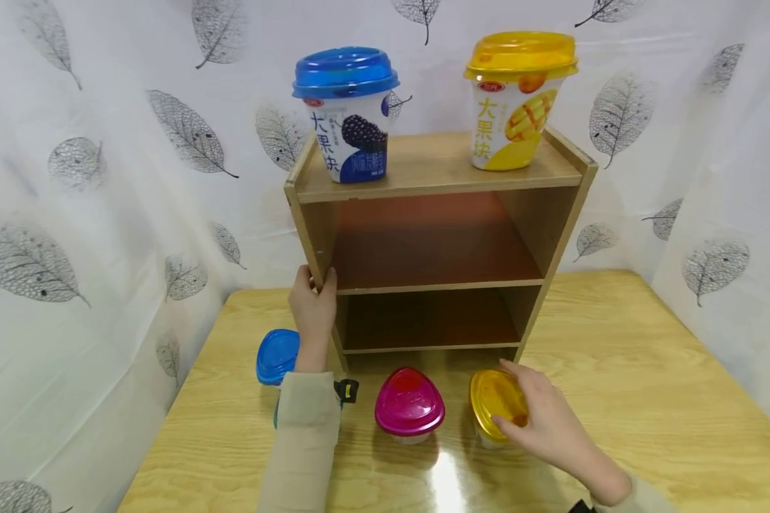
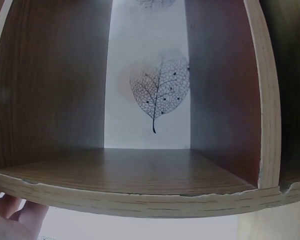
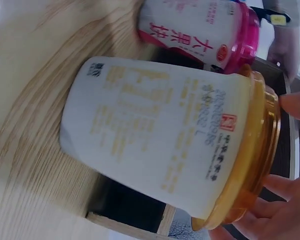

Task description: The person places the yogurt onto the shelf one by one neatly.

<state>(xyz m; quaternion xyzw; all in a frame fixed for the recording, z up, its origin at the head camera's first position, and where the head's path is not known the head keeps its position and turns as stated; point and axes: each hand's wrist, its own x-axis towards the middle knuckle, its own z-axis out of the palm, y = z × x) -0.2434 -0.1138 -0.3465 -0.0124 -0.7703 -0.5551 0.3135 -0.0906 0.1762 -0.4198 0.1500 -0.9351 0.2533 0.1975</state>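
Observation:
My left hand (image 1: 314, 303) grips the left side panel of a small wooden shelf (image 1: 436, 288), thumb at its front edge and fingers on the outer face. In the left wrist view its fingers (image 2: 27, 217) show beside the panel edge (image 2: 140, 202). My right hand (image 1: 542, 413) holds a yogurt cup with a yellow lid (image 1: 490, 402) by the lid, in front of the shelf's right side. In the right wrist view, the thumb and fingers lie on opposite sides of the amber lid (image 3: 240, 170). A yogurt cup with a magenta lid (image 1: 411, 402) stands to its left.
On the shelf top stand a blue-lidded blackberry cup (image 1: 353, 117) and a yellow-lidded mango cup (image 1: 516, 103). Another blue-lidded cup (image 1: 276, 356) is left of my left forearm. A teal-edged thing is mostly hidden behind that sleeve (image 1: 304, 427). A leaf-print curtain (image 1: 135, 178) surrounds the wooden table (image 1: 648, 392).

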